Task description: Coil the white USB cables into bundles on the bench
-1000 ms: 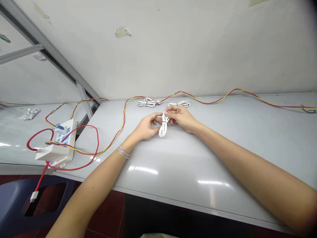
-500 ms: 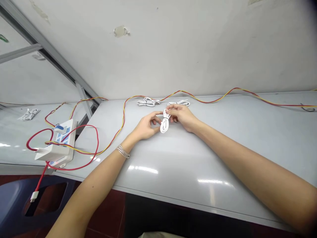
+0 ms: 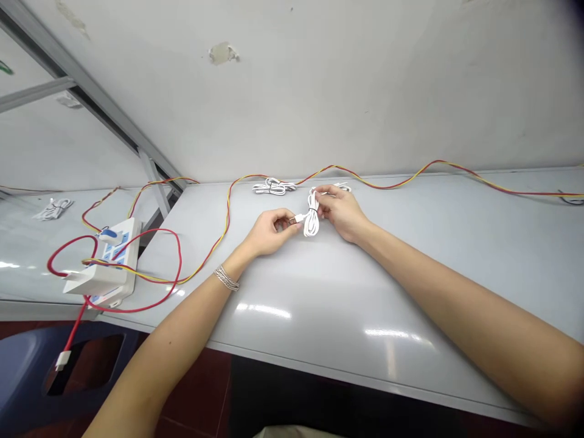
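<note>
A coiled white charging cable, bound round its middle with a dark tie, hangs upright from the fingers of my right hand. My right thumb and fingers pinch the top of the coil. From the coil's left side juts a white plug with a metal tip. Fingers of my left hand are closed on that metal end. A second white cable bundle lies on the table behind my hands. Another bundle lies partly hidden behind my right hand.
A twisted red and yellow wire runs along the table's back edge by the wall. At left stands a power strip with chargers and a looped red cable. Beyond it lies one more white bundle. A blue chair stands below.
The coiled cable has shifted slightly right and up with my right hand. My left fingers, earlier beside the coil, now grip its plug, which has come into sight.
</note>
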`<state>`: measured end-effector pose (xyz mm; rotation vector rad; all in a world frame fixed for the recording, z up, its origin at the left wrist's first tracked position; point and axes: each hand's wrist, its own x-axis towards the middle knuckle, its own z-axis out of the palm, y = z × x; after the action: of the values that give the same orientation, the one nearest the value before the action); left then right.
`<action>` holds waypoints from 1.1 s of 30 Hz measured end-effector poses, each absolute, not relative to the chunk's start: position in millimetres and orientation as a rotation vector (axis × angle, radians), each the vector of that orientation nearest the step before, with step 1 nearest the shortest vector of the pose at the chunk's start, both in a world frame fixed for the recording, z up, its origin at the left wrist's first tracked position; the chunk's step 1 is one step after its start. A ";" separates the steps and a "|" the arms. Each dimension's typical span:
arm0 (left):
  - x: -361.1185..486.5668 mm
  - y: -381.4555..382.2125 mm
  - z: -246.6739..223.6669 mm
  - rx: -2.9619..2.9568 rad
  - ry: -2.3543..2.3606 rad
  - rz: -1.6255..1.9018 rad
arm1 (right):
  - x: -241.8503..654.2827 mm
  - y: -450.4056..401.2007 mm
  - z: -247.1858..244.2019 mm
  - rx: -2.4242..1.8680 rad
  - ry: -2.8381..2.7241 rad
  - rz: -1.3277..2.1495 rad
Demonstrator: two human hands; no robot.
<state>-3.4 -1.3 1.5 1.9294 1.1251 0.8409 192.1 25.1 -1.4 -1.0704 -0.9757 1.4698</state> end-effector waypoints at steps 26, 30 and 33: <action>-1.9 6.8 -7.7 1.631 1.114 1.241 | 186.1 16.1 -12.6 -1.063 -1.476 1.240; -3.1 7.1 -4.5 1.656 1.126 1.281 | 184.7 11.1 -13.1 -1.147 -1.717 0.958; -3.2 6.7 -0.7 1.700 1.157 1.309 | 182.7 7.6 -11.2 -1.151 -1.817 0.782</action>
<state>-3.2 6.7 -0.7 1.6996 1.1571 1.3091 182.7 7.6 -11.2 -1.1514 -1.8174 0.7818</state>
